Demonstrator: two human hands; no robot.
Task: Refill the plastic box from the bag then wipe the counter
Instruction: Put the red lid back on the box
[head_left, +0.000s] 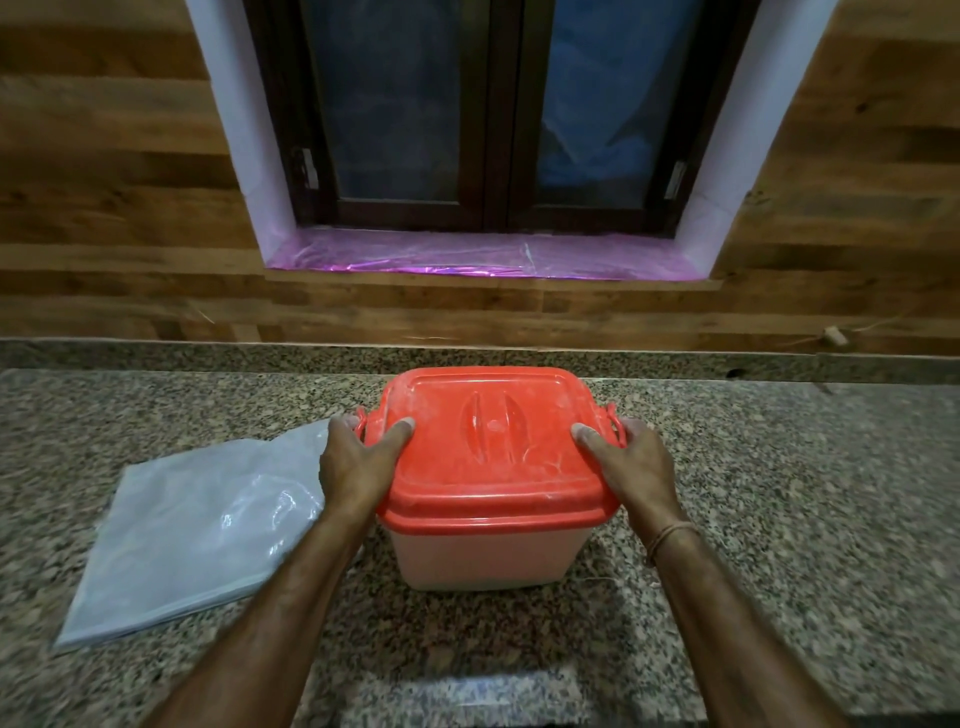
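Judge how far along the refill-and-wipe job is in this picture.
Done: hard to say; the bag lies flat beside the plastic box, so pouring may be over. In hand: left hand and right hand grip the red lid at its two sides, lid on. Left: wiping the counter; no cloth is in view.

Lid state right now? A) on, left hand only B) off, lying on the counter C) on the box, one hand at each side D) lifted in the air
C: the red lid sits on the plastic box, with the left hand and right hand gripping its two sides.
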